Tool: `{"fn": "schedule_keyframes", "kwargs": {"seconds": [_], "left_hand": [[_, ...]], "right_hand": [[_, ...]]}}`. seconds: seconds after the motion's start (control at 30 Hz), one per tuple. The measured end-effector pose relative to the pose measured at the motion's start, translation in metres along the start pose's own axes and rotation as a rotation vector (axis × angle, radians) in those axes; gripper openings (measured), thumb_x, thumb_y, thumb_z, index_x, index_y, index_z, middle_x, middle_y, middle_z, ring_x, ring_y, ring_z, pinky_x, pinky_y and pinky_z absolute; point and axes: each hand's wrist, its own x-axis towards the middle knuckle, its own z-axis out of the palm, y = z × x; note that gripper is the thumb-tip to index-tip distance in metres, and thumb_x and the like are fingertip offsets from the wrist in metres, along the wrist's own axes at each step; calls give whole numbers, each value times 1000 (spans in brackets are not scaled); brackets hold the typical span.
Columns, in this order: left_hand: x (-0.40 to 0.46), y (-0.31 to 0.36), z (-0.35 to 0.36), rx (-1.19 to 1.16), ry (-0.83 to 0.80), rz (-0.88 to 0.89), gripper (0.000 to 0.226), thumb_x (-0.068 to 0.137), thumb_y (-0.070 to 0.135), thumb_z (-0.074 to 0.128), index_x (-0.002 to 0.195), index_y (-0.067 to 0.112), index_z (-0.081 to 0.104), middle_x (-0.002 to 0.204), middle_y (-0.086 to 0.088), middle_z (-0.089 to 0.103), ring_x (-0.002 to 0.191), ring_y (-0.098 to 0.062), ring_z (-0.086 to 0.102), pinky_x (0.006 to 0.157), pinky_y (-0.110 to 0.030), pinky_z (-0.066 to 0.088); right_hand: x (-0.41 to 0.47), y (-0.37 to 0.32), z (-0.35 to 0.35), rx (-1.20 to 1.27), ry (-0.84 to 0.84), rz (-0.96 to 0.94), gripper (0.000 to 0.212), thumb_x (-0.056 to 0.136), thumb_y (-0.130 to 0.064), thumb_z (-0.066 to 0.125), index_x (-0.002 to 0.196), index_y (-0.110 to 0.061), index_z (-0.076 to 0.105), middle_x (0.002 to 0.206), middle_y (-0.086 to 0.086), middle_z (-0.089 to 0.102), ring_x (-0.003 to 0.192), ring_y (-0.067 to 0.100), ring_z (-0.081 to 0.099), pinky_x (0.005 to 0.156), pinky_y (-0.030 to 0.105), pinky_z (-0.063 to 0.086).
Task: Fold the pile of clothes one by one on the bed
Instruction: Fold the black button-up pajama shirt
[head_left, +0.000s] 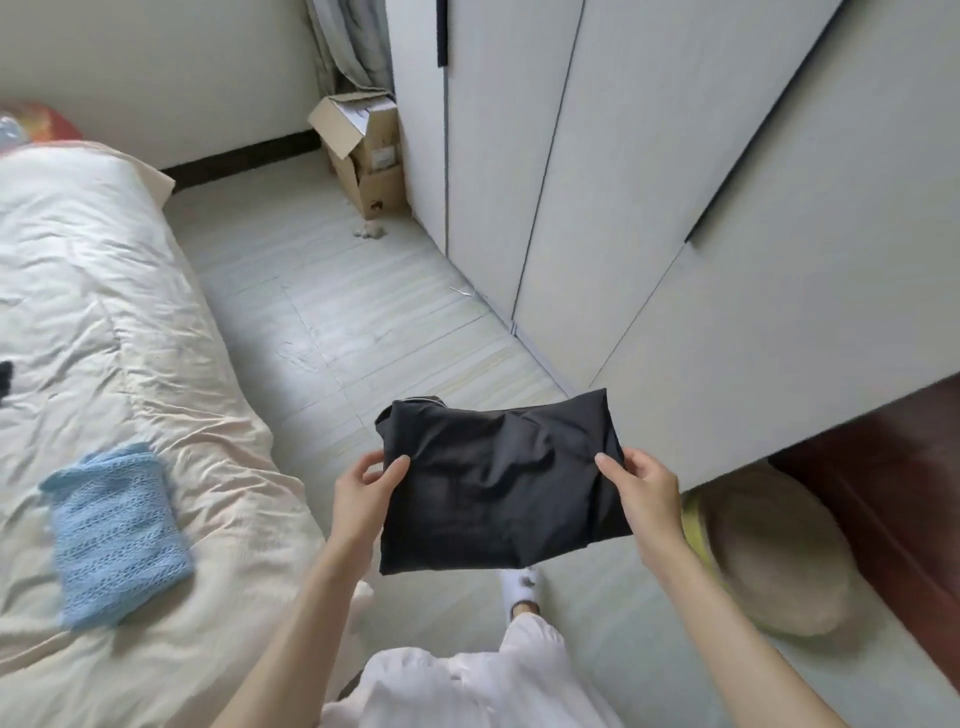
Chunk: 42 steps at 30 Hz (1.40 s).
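1. Both hands are gripping a black, smooth-fabric garment folded into a thick rectangle: left hand is pinching its left edge w/ thumb on top, right hand is pinching its right edge the same way.
2. The black garment is hanging in the air over the pale tiled floor, to the right of the bed w/ the wrinkled cream cover, not touching it.
3. Progress, as a judgement: a light-blue knitted piece folded into a rectangle is lying flat on the bed near its right edge, so one item is looking done; the black one is looking folded too but not yet set down.
4. A small dark bit is showing at the bed's far left edge, too cropped to tell if it's part of the pile, so what's left can't be told.
5. Room: the floor strip btwn the bed and the tall white wardrobe doors is narrow; the wardrobe's lower corner is sitting just beyond the black garment.
6. Also right of the bed: an open cardboard box far back by the wardrobe, and a round beige cushion on the floor beside the right hand.
7. The bed cover beyond the blue piece is offering bare space for placing the black garment.
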Motion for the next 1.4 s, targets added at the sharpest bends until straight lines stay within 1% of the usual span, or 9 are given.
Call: {"fn": "schedule_keyframes", "kwargs": {"seconds": [0.07,0.23,0.47,0.67,1.0,1.07,1.23,1.33,1.4], "left_hand": [[15,14,21,-57,67,6,7,87,24,68,91,27,63,81,7,72,74,-10,69,62,-23,49],[46,44,45,-179,236,0,8,88,22,67,95,22,63,80,4,72,71,-13,67,61,-27,49],[69,53,14,-396,579,-57,9,86,20,68,94,22,63,90,-3,70,79,-15,66,62,-26,49],[106,57,-44,-576,841,-92,9,87,16,67,94,15,61,90,-6,65,78,-15,59,63,-26,46],[173,81,-124,-814,1053,-178,11,91,17,62,98,22,56,94,-4,65,75,-13,61,48,-19,46],[184,82,-137,-888,1101,-196,11,91,16,61,96,23,56,95,-5,65,77,-15,61,49,-21,46],[228,80,-166,-1027,1195,-276,11,92,15,59,101,21,55,105,-8,62,90,-24,60,69,-33,49],[262,79,-198,-1049,1270,-301,9,93,14,58,96,21,55,103,-7,61,85,-24,60,65,-29,47],[282,80,-225,-1024,1342,-322,12,93,14,59,92,24,53,99,-1,60,81,-19,60,62,-28,49]], "right_hand": [[43,-26,2,-43,-73,-37,30,85,-18,67,82,9,54,74,5,51,70,15,42,64,30,33],[137,-92,30,-139,-277,-107,25,85,-16,67,83,7,58,76,6,54,73,17,45,67,30,37],[201,-156,155,-316,-614,-206,8,86,-17,68,82,-9,67,89,11,69,82,22,59,81,39,49],[206,-196,302,-440,-876,-300,7,85,-19,69,79,-20,65,88,6,69,83,22,62,79,38,50],[192,-258,516,-658,-1174,-436,7,85,-19,67,91,-15,69,93,8,70,88,27,65,79,40,52],[183,-262,553,-711,-1229,-456,4,86,-19,67,87,-15,68,91,7,69,87,27,64,78,40,51],[164,-266,643,-842,-1353,-515,3,87,-16,65,86,-15,68,87,6,69,82,24,64,70,34,49],[155,-268,706,-913,-1408,-559,10,87,-16,65,78,-20,66,82,3,68,79,21,62,73,36,48],[147,-268,751,-955,-1454,-589,3,87,-17,65,84,-18,66,85,3,68,82,20,62,75,37,48]]}}
